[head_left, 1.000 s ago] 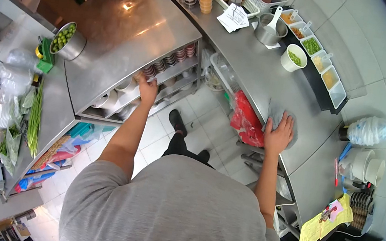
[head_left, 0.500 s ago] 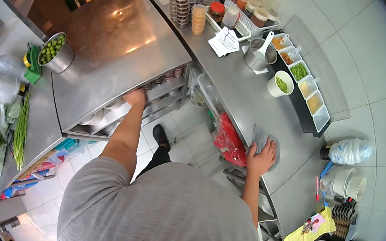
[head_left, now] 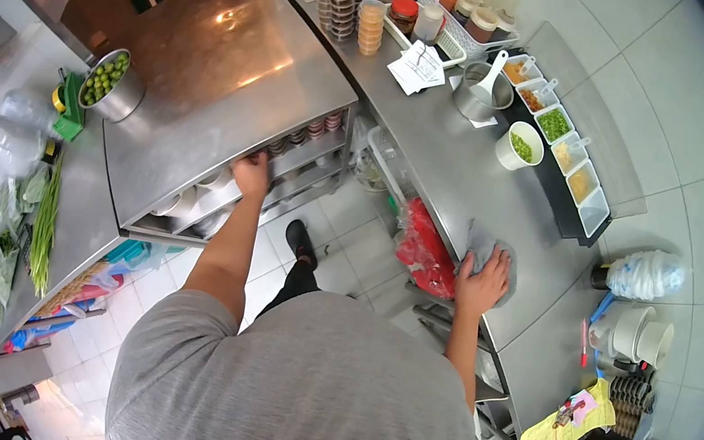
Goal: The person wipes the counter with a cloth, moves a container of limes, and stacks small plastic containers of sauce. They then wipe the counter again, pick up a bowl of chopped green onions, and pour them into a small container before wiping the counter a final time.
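Note:
My left hand (head_left: 250, 176) reaches to the front edge of the steel counter (head_left: 209, 80), at the shelf opening just below its top. Its fingertips are partly hidden in the opening, so what they touch cannot be made out. White bowls (head_left: 182, 202) and stacked small lidded cups (head_left: 315, 131) stand on the shelf to either side of it. My right hand (head_left: 484, 284) presses down over a grey cloth (head_left: 482, 239) on the right-hand counter, near its front edge. Cloth shows around the fingers, which bend over it.
Farther along the right counter stand a paper cup of chopped greens (head_left: 519, 147), a metal pot with a white ladle (head_left: 483, 94) and a row of topping tubs (head_left: 555, 123). A red plastic bag (head_left: 427, 254) hangs below. A pot of limes (head_left: 113, 86) sits at left.
My right hand stays on the cloth, its fingers a little more bent. My left hand remains at the shelf opening, slightly shifted. The whole view has moved a little.

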The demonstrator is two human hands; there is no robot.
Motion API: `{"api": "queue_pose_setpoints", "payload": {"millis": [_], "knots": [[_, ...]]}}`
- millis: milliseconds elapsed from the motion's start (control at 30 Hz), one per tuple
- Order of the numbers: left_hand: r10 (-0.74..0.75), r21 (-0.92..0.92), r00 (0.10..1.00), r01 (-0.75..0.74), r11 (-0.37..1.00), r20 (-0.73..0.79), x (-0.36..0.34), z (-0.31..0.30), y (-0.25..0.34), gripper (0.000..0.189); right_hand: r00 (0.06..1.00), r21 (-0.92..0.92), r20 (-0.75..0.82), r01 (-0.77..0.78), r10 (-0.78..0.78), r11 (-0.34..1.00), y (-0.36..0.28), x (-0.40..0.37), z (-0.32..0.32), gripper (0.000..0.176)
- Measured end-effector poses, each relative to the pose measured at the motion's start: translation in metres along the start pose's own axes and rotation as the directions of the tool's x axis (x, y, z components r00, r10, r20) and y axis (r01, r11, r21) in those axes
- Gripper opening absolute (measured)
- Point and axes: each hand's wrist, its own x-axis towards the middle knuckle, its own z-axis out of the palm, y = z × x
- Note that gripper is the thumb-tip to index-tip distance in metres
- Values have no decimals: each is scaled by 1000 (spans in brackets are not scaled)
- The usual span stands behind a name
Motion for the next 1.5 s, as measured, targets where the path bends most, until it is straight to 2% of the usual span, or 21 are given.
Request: {"api": "queue_pose_setpoints", "payload": {"millis": [133,167,267,367,467,567,667,767,867,900,1000,1100,1167,1233,1300,1333,1433,1500], "knots": [[66,-48,992,-61,997,112,-27,-15,5,37,1000,-14,-5,13,-13,1000,2,0,2,57],[142,-54,982,-136,989,126,-37,-16,1,41,1000,-17,-2,12,-12,1000,2,-1,2,57],[136,-105,946,-109,988,293,-66,-23,4,41,1000,-21,-3,4,-4,1000,1,0,3,56],[243,-320,908,-131,938,341,-87,-32,32,42,1000,-20,0,-6,6,1000,2,0,3,56],[244,-374,921,-121,920,304,-83,-40,66,44,1000,-20,6,-11,11,1000,2,-1,4,56],[240,-225,955,-199,954,175,-56,-59,106,44,1000,-12,6,-8,8,1000,3,-1,4,56],[126,-44,986,-121,992,105,-20,-72,131,44,1000,-4,1,-4,4,1000,3,-1,4,57],[45,149,996,-56,987,73,18,-63,127,43,1000,0,-1,-2,2,1000,4,-1,6,57],[65,67,998,-67,996,22,51,-44,108,45,1000,2,0,-1,1,1000,5,-1,5,57],[92,9,994,-93,996,62,62,-42,103,46,1000,2,1,-1,1,1000,4,-1,4,57],[142,-291,988,-154,944,-61,79,-20,87,45,1000,0,1,0,0,1000,4,-1,4,57],[175,-342,984,-170,924,-16,44,-43,118,38,1000,-11,-11,3,-3,1000,1,-1,3,56],[463,-177,885,-463,869,-42,11,-35,99,29,1000,-20,-16,3,-3,1000,1,-1,3,56],[599,-202,791,-571,796,125,-26,-32,71,28,1000,-27,-19,4,-5,1000,2,-2,5,56],[312,-167,934,-284,944,173,-48,-23,35,29,1000,-30,-19,2,-3,1000,2,-2,5,56],[156,-146,969,-129,981,193,-51,-21,28,30,1000,-32,-20,-1,0,999,2,-2,5,55],[33,83,999,-30,996,-25,-35,-14,15,37,1000,-23,-24,5,-6,1000,3,-2,6,57],[-49,171,994,31,985,102,-17,-11,9,39,999,-26,-30,10,-11,1000,4,-2,7,57]]}}
